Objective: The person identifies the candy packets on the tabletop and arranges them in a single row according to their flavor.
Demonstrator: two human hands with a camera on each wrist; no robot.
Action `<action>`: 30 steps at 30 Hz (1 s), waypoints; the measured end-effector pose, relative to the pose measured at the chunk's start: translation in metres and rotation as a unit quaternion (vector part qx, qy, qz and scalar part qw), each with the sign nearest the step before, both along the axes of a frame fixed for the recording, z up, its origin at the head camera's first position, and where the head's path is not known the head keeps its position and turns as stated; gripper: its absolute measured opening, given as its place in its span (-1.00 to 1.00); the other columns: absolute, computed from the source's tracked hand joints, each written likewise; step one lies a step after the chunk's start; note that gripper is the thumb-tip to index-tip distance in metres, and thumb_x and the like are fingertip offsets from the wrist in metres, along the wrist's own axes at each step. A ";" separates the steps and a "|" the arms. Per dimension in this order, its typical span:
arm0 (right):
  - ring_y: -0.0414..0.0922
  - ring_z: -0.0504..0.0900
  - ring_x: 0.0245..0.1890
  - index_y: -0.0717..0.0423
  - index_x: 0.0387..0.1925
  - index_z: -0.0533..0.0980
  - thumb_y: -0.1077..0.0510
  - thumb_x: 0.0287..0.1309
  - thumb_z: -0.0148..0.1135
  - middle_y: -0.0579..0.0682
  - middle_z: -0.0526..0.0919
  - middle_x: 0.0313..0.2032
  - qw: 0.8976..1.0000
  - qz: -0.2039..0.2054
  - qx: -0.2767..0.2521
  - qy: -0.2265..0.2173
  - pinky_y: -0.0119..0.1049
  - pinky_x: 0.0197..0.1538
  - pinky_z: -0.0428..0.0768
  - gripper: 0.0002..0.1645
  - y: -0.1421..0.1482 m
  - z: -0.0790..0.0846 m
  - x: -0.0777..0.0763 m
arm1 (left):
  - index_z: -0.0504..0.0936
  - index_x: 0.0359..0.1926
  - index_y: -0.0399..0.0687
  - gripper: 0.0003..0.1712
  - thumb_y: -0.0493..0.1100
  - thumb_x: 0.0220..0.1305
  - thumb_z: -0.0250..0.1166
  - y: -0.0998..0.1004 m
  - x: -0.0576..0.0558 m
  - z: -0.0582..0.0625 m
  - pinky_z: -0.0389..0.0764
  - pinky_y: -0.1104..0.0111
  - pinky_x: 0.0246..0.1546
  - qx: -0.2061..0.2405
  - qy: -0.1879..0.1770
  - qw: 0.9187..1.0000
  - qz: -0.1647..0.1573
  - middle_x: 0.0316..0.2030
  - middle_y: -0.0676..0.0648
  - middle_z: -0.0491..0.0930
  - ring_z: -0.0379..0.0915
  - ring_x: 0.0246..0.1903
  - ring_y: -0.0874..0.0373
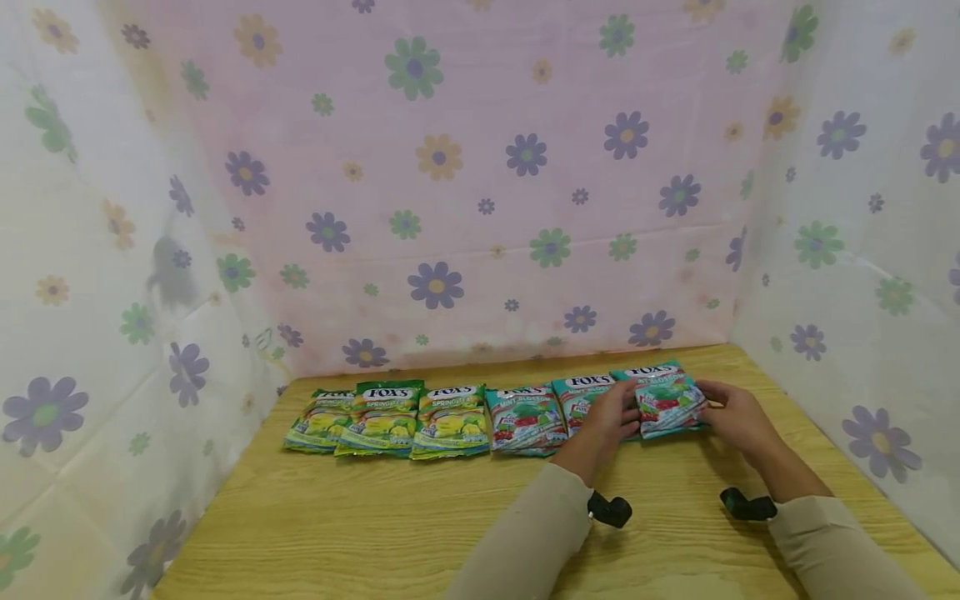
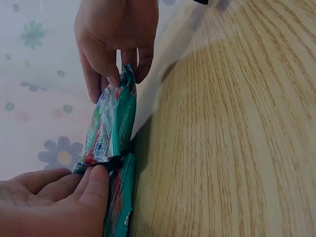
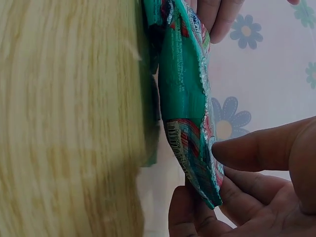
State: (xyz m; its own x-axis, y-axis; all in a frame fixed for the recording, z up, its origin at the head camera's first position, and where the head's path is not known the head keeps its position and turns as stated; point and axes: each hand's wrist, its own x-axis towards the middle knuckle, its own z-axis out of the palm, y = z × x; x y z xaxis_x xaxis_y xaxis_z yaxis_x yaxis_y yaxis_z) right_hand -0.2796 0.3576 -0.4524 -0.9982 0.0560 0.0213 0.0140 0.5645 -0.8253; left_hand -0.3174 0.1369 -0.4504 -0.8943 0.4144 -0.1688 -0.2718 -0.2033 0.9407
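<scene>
A teal Fox's Mint Blossom candy bag (image 1: 666,398) is held at the right end of a row of candy bags. My left hand (image 1: 611,417) grips its left edge, thumb on the printed front in the left wrist view. On the opposite edge, my right hand (image 1: 738,414) pinches a corner; the right wrist view shows thumb (image 3: 242,150) in front and fingers behind. The held bag overlaps a second Mint Blossom bag (image 1: 576,404), partly hidden by my left hand. Beside that lies another Mint Blossom bag (image 1: 525,421).
Three green and yellow Fox's Spring Tea bags, among them the middle one (image 1: 378,421), continue the row leftward. All lie near the back of the wooden table (image 1: 360,525). A flowered cloth (image 1: 480,192) walls the back and both sides. Each wrist carries a black camera mount (image 1: 609,509).
</scene>
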 end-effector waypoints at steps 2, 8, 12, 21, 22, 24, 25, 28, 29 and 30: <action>0.45 0.34 0.38 0.46 0.54 0.09 0.29 0.45 0.07 0.56 0.20 0.45 1.000 -0.001 0.004 -0.003 -0.41 -0.11 0.64 -0.24 0.000 -0.001 -0.001 | 0.46 0.47 0.01 -0.41 0.13 0.58 0.06 0.000 0.000 -0.001 0.37 -0.09 0.44 0.007 -0.002 1.000 0.002 0.49 -0.19 0.35 0.31 0.44 -0.27; 0.44 0.31 0.40 0.51 0.53 0.09 0.26 0.46 0.08 0.55 0.19 0.46 1.000 0.001 0.017 -0.012 -0.15 0.07 0.64 -0.24 0.000 -0.002 -0.005 | 0.51 0.42 -0.02 -0.46 0.08 0.57 0.11 0.001 0.000 0.000 0.33 -0.10 0.47 0.033 -0.021 0.999 0.016 0.49 -0.26 0.32 0.26 0.46 -0.31; 0.46 0.25 0.43 0.53 0.52 0.08 0.23 0.47 0.09 0.55 0.18 0.46 1.000 0.002 0.019 -0.014 0.10 0.21 0.56 -0.23 -0.001 -0.004 -0.007 | 0.55 0.38 -0.03 -0.45 0.09 0.51 0.21 0.003 0.001 0.002 0.35 -0.09 0.46 0.043 -0.038 0.998 0.024 0.48 -0.29 0.32 0.27 0.46 -0.31; 0.45 0.22 0.45 0.52 0.54 0.00 0.19 0.48 0.08 0.56 0.12 0.48 1.000 0.006 0.001 -0.025 0.24 0.32 0.47 -0.17 0.001 -0.006 -0.008 | 0.54 0.37 -0.05 -0.45 0.08 0.49 0.24 0.009 0.000 0.003 0.32 -0.10 0.48 0.049 -0.048 0.997 0.023 0.50 -0.30 0.29 0.22 0.48 -0.32; 0.45 0.22 0.45 0.52 0.55 0.00 0.18 0.49 0.07 0.56 0.12 0.49 1.000 0.006 0.001 -0.027 0.24 0.32 0.47 -0.17 0.002 -0.006 -0.008 | 0.55 0.37 -0.05 -0.45 0.08 0.49 0.24 0.008 0.001 0.003 0.31 -0.11 0.48 0.048 -0.047 0.998 0.023 0.50 -0.30 0.29 0.22 0.48 -0.32; 0.46 0.21 0.46 0.51 0.55 -0.01 0.16 0.50 0.06 0.55 0.11 0.49 0.999 0.005 -0.001 -0.032 0.25 0.34 0.46 -0.16 0.002 -0.006 -0.007 | 0.57 0.35 -0.03 -0.48 0.08 0.50 0.23 0.008 0.001 0.003 0.30 -0.11 0.49 0.045 -0.044 0.998 0.021 0.50 -0.30 0.29 0.21 0.49 -0.32; 0.46 0.20 0.46 0.51 0.55 -0.02 0.15 0.50 0.06 0.55 0.10 0.49 0.999 0.004 -0.002 -0.035 0.26 0.35 0.45 -0.16 0.002 -0.005 -0.007 | 0.57 0.36 -0.03 -0.48 0.07 0.51 0.22 0.008 0.001 0.003 0.29 -0.11 0.49 0.044 -0.042 0.998 0.020 0.51 -0.30 0.28 0.20 0.49 -0.31; 0.48 0.15 0.48 0.52 0.55 -0.03 0.13 0.50 0.06 0.56 0.09 0.50 0.999 0.001 -0.001 -0.041 0.30 0.40 0.38 -0.15 0.003 -0.003 -0.006 | 0.56 0.37 -0.05 -0.49 0.06 0.54 0.19 0.005 0.002 0.005 0.26 -0.11 0.51 0.041 -0.035 0.998 0.012 0.51 -0.31 0.26 0.17 0.51 -0.30; 0.48 0.14 0.48 0.52 0.55 -0.03 0.13 0.50 0.05 0.56 0.09 0.49 0.999 -0.001 0.001 -0.042 0.32 0.41 0.36 -0.15 0.004 -0.002 -0.006 | 0.55 0.38 -0.05 -0.48 0.06 0.55 0.17 0.003 0.002 0.006 0.24 -0.11 0.52 0.036 -0.029 0.999 0.005 0.52 -0.31 0.26 0.16 0.52 -0.28; 0.48 0.14 0.48 0.53 0.55 -0.02 0.12 0.50 0.05 0.57 0.09 0.49 0.999 -0.002 0.004 -0.042 0.32 0.41 0.34 -0.15 0.004 -0.001 -0.006 | 0.55 0.38 -0.08 -0.48 0.05 0.55 0.17 0.002 0.002 0.008 0.24 -0.10 0.52 0.034 -0.027 0.999 0.004 0.51 -0.31 0.28 0.16 0.52 -0.27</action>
